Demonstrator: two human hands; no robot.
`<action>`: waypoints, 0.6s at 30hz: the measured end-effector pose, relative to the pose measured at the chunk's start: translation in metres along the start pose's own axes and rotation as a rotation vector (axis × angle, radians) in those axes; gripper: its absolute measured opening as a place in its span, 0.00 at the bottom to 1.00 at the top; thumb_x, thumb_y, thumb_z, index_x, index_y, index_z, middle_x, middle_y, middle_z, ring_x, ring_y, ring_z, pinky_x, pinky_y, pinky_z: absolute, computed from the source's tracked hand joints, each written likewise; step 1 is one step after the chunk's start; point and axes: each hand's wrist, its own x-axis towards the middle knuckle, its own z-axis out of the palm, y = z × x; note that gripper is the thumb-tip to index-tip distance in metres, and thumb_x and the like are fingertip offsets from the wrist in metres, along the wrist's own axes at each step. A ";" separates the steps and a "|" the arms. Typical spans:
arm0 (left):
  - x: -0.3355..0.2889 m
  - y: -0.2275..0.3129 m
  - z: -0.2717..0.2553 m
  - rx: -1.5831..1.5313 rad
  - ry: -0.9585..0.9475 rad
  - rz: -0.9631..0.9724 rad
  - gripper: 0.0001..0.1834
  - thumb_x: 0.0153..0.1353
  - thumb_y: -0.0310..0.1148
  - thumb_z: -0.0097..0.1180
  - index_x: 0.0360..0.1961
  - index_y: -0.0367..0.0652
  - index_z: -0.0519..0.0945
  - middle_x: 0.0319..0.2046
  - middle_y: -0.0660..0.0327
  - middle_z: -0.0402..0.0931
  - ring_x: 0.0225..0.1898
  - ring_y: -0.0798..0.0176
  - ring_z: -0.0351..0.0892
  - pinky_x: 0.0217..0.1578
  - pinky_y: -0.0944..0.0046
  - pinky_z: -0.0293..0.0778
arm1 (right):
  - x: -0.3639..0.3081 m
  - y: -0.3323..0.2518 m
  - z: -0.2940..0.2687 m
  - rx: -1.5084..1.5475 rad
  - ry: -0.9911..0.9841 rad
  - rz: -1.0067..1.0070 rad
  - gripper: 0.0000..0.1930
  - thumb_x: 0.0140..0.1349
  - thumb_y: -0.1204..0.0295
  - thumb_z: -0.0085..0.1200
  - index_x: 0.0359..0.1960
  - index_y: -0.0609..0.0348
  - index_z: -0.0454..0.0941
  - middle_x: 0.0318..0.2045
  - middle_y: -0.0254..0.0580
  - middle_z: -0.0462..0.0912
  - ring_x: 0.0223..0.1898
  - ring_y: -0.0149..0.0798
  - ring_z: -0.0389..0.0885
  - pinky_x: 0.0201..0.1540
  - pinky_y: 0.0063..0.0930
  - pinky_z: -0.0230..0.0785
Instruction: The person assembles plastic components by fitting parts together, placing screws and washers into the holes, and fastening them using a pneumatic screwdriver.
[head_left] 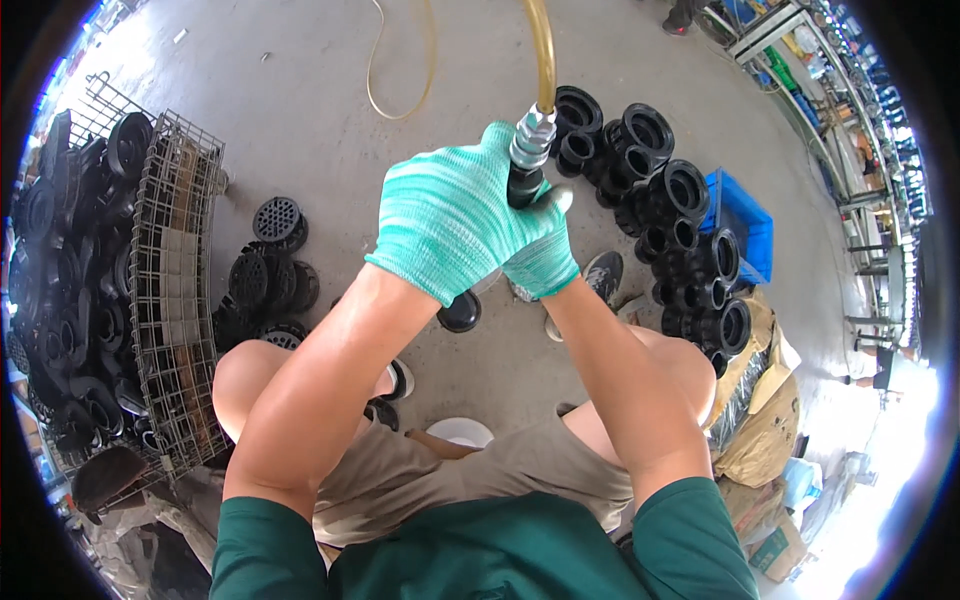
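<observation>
Both my hands wear green-and-white striped knitted gloves and meet in front of me. My left hand is closed round the black grip of an air tool, thumb up along it. A silver metal coupling joins the grip's top to a yellowish hose. My right hand sits closed against the same tool, lower and partly behind the left; its thumb tip lies beside the grip and its other fingers are mostly hidden. The tool's lower end is hidden by the gloves. Below the hands lies a black round part.
Stacked black ringed fittings run down the right, by a blue crate and brown wrapping. Black slotted drain covers lie left, beside a wire cage of black parts. A white round object is between my legs.
</observation>
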 end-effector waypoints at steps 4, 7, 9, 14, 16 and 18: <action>0.006 0.003 0.001 0.075 -0.025 0.036 0.27 0.56 0.57 0.62 0.37 0.41 0.77 0.20 0.54 0.82 0.24 0.49 0.84 0.27 0.52 0.79 | 0.013 0.005 -0.006 0.180 -0.070 -0.051 0.21 0.64 0.75 0.61 0.58 0.62 0.72 0.48 0.35 0.81 0.50 0.29 0.79 0.55 0.28 0.76; 0.010 0.011 0.003 0.052 -0.016 0.041 0.24 0.57 0.53 0.60 0.36 0.40 0.77 0.20 0.53 0.81 0.23 0.48 0.84 0.27 0.51 0.79 | 0.009 -0.003 -0.011 0.083 -0.051 -0.051 0.22 0.65 0.74 0.61 0.59 0.63 0.72 0.50 0.37 0.81 0.52 0.30 0.80 0.56 0.29 0.76; 0.007 0.007 -0.007 0.087 -0.025 0.019 0.23 0.57 0.51 0.59 0.36 0.39 0.77 0.20 0.53 0.81 0.23 0.48 0.84 0.27 0.51 0.79 | 0.006 -0.012 0.004 0.053 -0.079 -0.039 0.22 0.65 0.73 0.61 0.59 0.63 0.71 0.52 0.38 0.81 0.53 0.30 0.79 0.57 0.29 0.76; 0.008 0.008 -0.014 0.107 -0.095 0.050 0.21 0.56 0.46 0.58 0.38 0.36 0.76 0.22 0.49 0.82 0.26 0.45 0.85 0.30 0.50 0.80 | 0.006 -0.008 0.002 0.300 -0.097 -0.050 0.19 0.75 0.62 0.44 0.60 0.61 0.70 0.54 0.46 0.79 0.54 0.40 0.81 0.58 0.39 0.77; 0.008 0.006 -0.014 0.095 -0.109 0.069 0.21 0.56 0.45 0.58 0.38 0.36 0.76 0.22 0.48 0.82 0.27 0.44 0.85 0.31 0.50 0.80 | 0.006 -0.006 -0.005 0.424 -0.096 0.015 0.19 0.70 0.69 0.53 0.60 0.61 0.71 0.55 0.42 0.80 0.55 0.38 0.80 0.60 0.36 0.76; 0.008 0.005 -0.015 0.088 -0.122 0.084 0.21 0.57 0.45 0.58 0.38 0.35 0.75 0.23 0.48 0.82 0.28 0.44 0.85 0.31 0.49 0.81 | 0.004 -0.008 -0.002 0.436 -0.106 0.053 0.23 0.65 0.74 0.62 0.61 0.60 0.72 0.55 0.39 0.80 0.56 0.36 0.80 0.63 0.33 0.74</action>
